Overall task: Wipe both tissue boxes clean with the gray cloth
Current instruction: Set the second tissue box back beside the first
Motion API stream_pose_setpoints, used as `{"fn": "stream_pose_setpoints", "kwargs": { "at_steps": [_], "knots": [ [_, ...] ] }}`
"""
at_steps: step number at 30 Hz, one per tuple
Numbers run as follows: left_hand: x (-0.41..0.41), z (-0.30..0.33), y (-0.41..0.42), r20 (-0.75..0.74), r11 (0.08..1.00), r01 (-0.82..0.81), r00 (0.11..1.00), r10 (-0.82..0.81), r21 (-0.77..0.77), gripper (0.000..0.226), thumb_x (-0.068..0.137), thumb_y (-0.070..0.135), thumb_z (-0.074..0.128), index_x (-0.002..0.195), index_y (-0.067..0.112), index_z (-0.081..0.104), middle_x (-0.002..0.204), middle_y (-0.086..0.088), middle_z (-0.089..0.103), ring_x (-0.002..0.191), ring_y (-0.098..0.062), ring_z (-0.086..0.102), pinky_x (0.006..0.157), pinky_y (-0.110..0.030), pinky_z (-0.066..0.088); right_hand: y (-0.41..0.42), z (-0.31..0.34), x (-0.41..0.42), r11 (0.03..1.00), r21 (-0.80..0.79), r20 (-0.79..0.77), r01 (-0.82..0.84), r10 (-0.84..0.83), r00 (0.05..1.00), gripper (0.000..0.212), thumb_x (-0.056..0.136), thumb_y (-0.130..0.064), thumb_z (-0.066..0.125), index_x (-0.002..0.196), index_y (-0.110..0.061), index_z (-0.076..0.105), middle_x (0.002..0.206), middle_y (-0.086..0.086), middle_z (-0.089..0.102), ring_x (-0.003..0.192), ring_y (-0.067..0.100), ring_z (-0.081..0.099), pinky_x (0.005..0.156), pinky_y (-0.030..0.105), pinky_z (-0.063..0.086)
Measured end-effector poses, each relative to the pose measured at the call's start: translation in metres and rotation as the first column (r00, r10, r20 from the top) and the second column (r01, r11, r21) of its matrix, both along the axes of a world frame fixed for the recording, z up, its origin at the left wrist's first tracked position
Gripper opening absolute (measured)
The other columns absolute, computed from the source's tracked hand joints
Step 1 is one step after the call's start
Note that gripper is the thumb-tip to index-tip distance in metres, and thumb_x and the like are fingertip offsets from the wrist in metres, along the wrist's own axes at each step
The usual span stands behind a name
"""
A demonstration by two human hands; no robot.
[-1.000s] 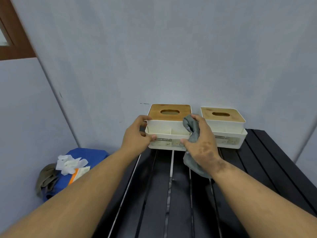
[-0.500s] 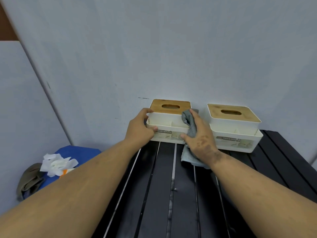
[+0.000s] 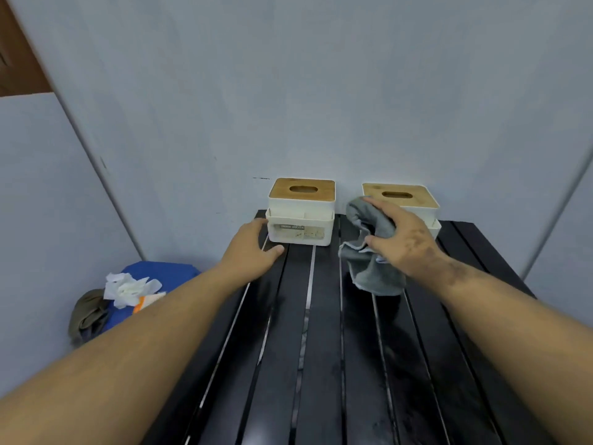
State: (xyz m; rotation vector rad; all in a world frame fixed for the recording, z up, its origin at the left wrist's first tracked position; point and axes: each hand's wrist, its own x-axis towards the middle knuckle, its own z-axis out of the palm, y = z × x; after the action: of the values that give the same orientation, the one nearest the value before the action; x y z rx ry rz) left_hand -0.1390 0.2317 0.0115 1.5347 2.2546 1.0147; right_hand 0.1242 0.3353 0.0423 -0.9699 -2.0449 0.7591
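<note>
Two white tissue boxes with wooden lids are seen at the far edge of the black slatted bench (image 3: 321, 364), against the wall, set apart from each other. The left tissue box (image 3: 301, 216) is fully visible, label facing the camera. The right tissue box (image 3: 407, 200) is partly hidden behind the right hand (image 3: 402, 239) and the gray cloth (image 3: 372, 252).

The gray cloth is gripped by the right hand, thumb and fingers curled round its bunched upper part; the rest hangs down loose over the bench, in the gap between the boxes and in front of the right box. Contact between cloth and right box cannot be told.

The left hand (image 3: 253, 252) is held relaxed and holding nothing, fingertips at the lower left corner of the left box, thumb on the bench just before its front face.

Off the bench at left, a blue bundle (image 3: 154, 274) with crumpled white tissue (image 3: 125, 289) on it is seen, an olive cloth (image 3: 88, 311) beside it
</note>
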Motion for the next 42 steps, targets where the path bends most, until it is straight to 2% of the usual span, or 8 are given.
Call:
{"fn": "stream_pose_setpoints", "kwargs": {
  "at_steps": [6, 10, 16, 23, 31, 35, 38, 42],
  "knots": [
    [0.054, -0.02, -0.092, -0.066, 0.976, 0.154, 0.984, -0.166, -0.155, 0.06, 0.095, 0.032, 0.071, 0.148, 0.024, 0.045, 0.149, 0.001, 0.049, 0.134, -0.019, 0.05, 0.111, -0.034, 0.042, -0.077, 0.037, 0.109, 0.998, 0.066, 0.18, 0.011, -0.023, 0.983, 0.068, 0.077, 0.007, 0.072, 0.132, -0.031, 0.061, 0.114, -0.012, 0.064, 0.103, 0.001, 0.058, 0.09, 0.014, 0.045],
    [0.078, -0.03, -0.149, -0.185, 0.951, 0.24, 0.943, -0.276, -0.193, 0.049, 0.097, 0.031, 0.068, 0.142, 0.02, 0.053, 0.142, 0.004, 0.052, 0.129, -0.016, 0.052, 0.106, -0.023, 0.037, -0.115, 0.01, 0.167, 0.983, 0.164, 0.38, 0.085, -0.143, 0.914, 0.061, 0.069, 0.007, 0.075, 0.121, -0.024, 0.068, 0.095, 0.008, 0.066, 0.088, 0.031, 0.063, 0.081, 0.044, 0.053],
    [0.073, -0.05, -0.209, -0.302, 0.961, 0.169, 0.925, -0.231, -0.217, 0.046, 0.1, 0.038, 0.062, 0.141, 0.018, 0.057, 0.151, 0.001, 0.048, 0.143, -0.018, 0.041, 0.117, -0.029, 0.028, -0.146, -0.084, 0.225, 0.987, 0.063, 0.755, 0.146, -0.143, 0.64, 0.069, 0.083, -0.077, 0.039, 0.147, -0.055, 0.027, 0.156, -0.018, 0.03, 0.142, 0.02, 0.031, 0.112, 0.045, 0.028],
    [0.077, -0.051, -0.217, -0.307, 0.964, 0.155, 0.926, -0.218, -0.216, 0.05, 0.101, 0.044, 0.058, 0.143, 0.017, 0.055, 0.155, -0.001, 0.045, 0.146, -0.018, 0.039, 0.12, -0.034, 0.03, -0.165, -0.093, 0.196, 0.995, -0.072, 0.479, 0.064, -0.022, 0.878, 0.049, 0.102, -0.03, 0.049, 0.148, -0.033, 0.036, 0.159, -0.003, 0.032, 0.15, 0.014, 0.019, 0.123, 0.029, 0.009],
    [0.074, -0.048, -0.22, -0.262, 0.974, 0.13, 0.949, -0.176, -0.183, 0.038, 0.103, 0.022, 0.057, 0.141, 0.015, 0.057, 0.151, -0.001, 0.05, 0.142, -0.019, 0.044, 0.117, -0.033, 0.032, -0.266, -0.093, 0.075, 0.928, 0.013, 0.56, -0.372, 0.301, 0.772, 0.054, 0.105, -0.027, 0.04, 0.155, -0.029, 0.022, 0.164, -0.003, 0.016, 0.152, 0.014, 0.012, 0.123, 0.024, 0.005],
    [0.062, -0.052, -0.225, -0.284, 0.981, 0.076, 0.951, -0.126, -0.18, 0.045, 0.102, 0.029, 0.06, 0.143, 0.013, 0.054, 0.151, -0.002, 0.05, 0.141, -0.021, 0.045, 0.117, -0.038, 0.036, -0.21, -0.078, 0.116, 0.988, 0.054, 0.629, -0.143, 0.078, 0.774, 0.063, 0.099, -0.014, 0.049, 0.156, -0.021, 0.022, 0.163, 0.002, 0.021, 0.15, 0.016, 0.021, 0.117, 0.019, 0.005],
    [0.058, -0.056, -0.229, -0.293, 0.975, 0.09, 0.944, -0.149, -0.205, 0.05, 0.103, 0.035, 0.058, 0.147, 0.014, 0.052, 0.158, -0.001, 0.043, 0.147, -0.019, 0.038, 0.12, -0.036, 0.031, -0.152, -0.075, 0.162, 0.969, 0.012, 0.599, 0.248, -0.206, 0.774, 0.057, 0.098, -0.018, 0.052, 0.152, -0.018, 0.034, 0.152, 0.011, 0.04, 0.133, 0.032, 0.045, 0.11, 0.035, 0.037],
    [0.058, -0.058, -0.228, -0.278, 0.977, 0.09, 0.95, -0.142, -0.191, 0.05, 0.102, 0.035, 0.059, 0.147, 0.014, 0.052, 0.158, -0.001, 0.042, 0.147, -0.019, 0.038, 0.12, -0.035, 0.03, -0.111, -0.093, 0.162, 0.926, 0.081, 0.491, 0.369, -0.359, 0.794, 0.045, 0.1, -0.022, 0.047, 0.143, -0.006, 0.045, 0.143, 0.022, 0.048, 0.132, 0.04, 0.045, 0.11, 0.051, 0.035]
  ]
}}
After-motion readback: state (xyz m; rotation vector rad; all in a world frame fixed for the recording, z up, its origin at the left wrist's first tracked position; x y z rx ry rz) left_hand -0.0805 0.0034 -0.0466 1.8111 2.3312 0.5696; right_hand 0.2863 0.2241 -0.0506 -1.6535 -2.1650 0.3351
